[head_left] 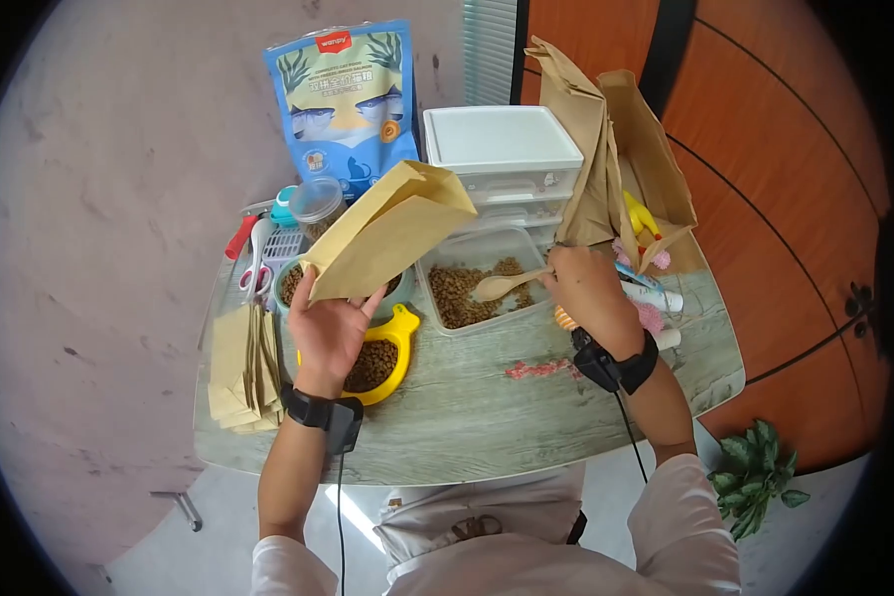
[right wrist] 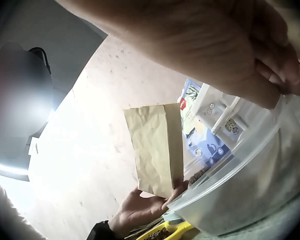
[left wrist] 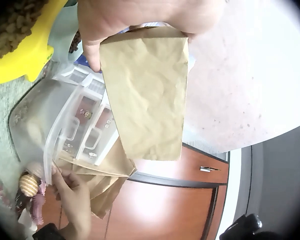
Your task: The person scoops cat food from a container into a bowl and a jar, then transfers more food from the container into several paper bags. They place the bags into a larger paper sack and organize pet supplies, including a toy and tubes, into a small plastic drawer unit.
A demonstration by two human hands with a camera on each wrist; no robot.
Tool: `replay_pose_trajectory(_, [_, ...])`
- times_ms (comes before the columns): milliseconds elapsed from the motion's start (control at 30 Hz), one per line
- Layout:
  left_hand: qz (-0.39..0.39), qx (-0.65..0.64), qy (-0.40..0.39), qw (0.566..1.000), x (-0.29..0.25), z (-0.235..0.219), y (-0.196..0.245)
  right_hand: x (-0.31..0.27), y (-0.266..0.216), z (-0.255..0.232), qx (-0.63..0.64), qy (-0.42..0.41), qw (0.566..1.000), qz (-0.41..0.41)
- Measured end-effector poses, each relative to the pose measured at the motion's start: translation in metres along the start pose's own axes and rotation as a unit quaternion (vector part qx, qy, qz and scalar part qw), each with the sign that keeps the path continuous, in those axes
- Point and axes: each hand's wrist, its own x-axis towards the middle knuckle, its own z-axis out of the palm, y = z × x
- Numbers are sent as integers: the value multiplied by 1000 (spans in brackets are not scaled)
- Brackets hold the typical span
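My left hand holds a small brown paper bag near its bottom, between thumb and fingers. The bag leans to the right, with its mouth toward the stacked drawers. In the right wrist view the paper bag stands up from the left hand. My right hand pinches the handle of a wooden spoon. The spoon's bowl lies low over brown kibble in a clear plastic bin. In the left wrist view the right hand is at the bin's rim.
A yellow bowl of kibble sits below my left hand, beside a stack of flat paper bags. Behind stand a blue pet food pouch, a lidded jar and white drawers. Large paper bags and toys are at right.
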Motion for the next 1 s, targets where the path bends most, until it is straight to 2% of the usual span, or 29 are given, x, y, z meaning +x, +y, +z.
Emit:
replay_pose_trajectory(100, [-12, 13, 10, 1000, 0, -1, -2, 4, 5, 2, 16, 1, 1000, -6])
replay_pose_trajectory(267, [-4, 60, 33, 998, -2, 1, -3, 7, -6, -8, 33, 66, 997, 9])
replay_pose_trajectory(433, [67, 129, 59, 988, -3, 4, -4, 14, -17, 4, 44, 140, 989, -16])
replay_pose_trajectory(567, [80, 114, 77, 987, -2, 1, -5, 21, -20, 13, 103, 180, 977, -45])
replay_pose_trajectory(767, [74, 138, 103, 982, -5, 3, -10, 23, -29, 6, 235, 90, 964, -89])
replay_pose_trajectory(1000, [67, 114, 96, 986, -3, 1, -9, 26, -15, 17, 227, 77, 964, -118])
